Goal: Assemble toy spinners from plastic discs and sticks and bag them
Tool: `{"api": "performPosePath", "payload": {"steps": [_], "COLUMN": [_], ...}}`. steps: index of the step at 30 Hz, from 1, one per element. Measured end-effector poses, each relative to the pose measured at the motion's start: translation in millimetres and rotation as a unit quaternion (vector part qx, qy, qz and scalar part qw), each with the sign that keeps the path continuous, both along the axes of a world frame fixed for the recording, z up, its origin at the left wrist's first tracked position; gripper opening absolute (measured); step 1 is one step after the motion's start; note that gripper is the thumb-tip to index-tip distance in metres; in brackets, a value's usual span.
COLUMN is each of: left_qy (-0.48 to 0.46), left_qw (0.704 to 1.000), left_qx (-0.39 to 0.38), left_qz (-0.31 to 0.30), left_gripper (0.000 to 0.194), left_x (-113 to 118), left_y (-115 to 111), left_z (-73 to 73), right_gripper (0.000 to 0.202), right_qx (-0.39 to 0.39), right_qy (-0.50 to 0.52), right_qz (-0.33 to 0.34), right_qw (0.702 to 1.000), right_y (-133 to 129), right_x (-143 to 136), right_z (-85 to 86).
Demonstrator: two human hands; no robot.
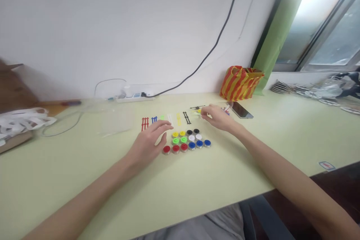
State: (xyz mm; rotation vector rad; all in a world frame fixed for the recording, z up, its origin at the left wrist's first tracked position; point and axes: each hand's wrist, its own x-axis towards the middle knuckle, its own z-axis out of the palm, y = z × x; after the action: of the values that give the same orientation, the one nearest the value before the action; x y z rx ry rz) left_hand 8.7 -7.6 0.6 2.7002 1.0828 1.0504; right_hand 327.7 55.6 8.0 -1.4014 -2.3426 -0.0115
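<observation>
- While both forearms reach in across the pale green table [239, 180], the right hand [215, 115] lies farther from the body than the left hand [149, 144].
- Striped bag [241, 83]: beyond the right hand and to its right.
- Left hand: thumb and fingers apart, nothing seen held. Red caps [176, 149] begin just beside the thumb, to its right.
- Right hand: fingers bent, tips near one another; cannot tell whether they are together, or pinching a part.
- Phone [242, 110]: right of the right hand, just beyond the wrist; long axis slants toward the body and to the right.
- Cap group: right of the left fingertips; from the right fingertips, toward the body and to the left. Blue caps [199, 144] sit in the row nearest the body.
- Black strips [187, 117]: left of the right fingertips, long axes running roughly away from the body. Clearly nearer the right hand.
- Key relation: thin black piece [193, 108] lies just left of and slightly beyond the right fingertips, long axis crosswise. Yellow part [199, 111] is right at those tips; contact not resolvable. Right hand is the nearer to both.
</observation>
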Motion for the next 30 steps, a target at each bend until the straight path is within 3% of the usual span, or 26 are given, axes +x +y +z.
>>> {"api": "performPosePath", "payload": {"steps": [3,8,14,30], "left_qy": [0.007,0.031,0.038,0.043], "left_qw": [1.0,0.999,0.999,0.998], "left_qx": [0.003,-0.009,-0.019,-0.036], "left_qz": [0.0,-0.003,-0.001,0.002], "left_gripper": [0.027,0.026,0.028,0.028], "left_x": [-2,-1,0,-1], "left_y": [4,5,3,4], "left_z": [-1.2,-3.7,-1.1,-2.1], "right_gripper": [0.012,0.014,0.01,0.016], "right_qx": [-0.042,-0.041,-0.019,0.022], "right_qy": [-0.046,-0.039,-0.02,-0.001], "right_qz": [0.009,-0.014,-0.04,-0.013], "right_qw": [0.998,0.998,0.999,1.0], "right_y": [13,23,21,22], "right_x": [9,16,21,21], "right_z": [-8.7,-15.4,-15.0,-16.5]}}
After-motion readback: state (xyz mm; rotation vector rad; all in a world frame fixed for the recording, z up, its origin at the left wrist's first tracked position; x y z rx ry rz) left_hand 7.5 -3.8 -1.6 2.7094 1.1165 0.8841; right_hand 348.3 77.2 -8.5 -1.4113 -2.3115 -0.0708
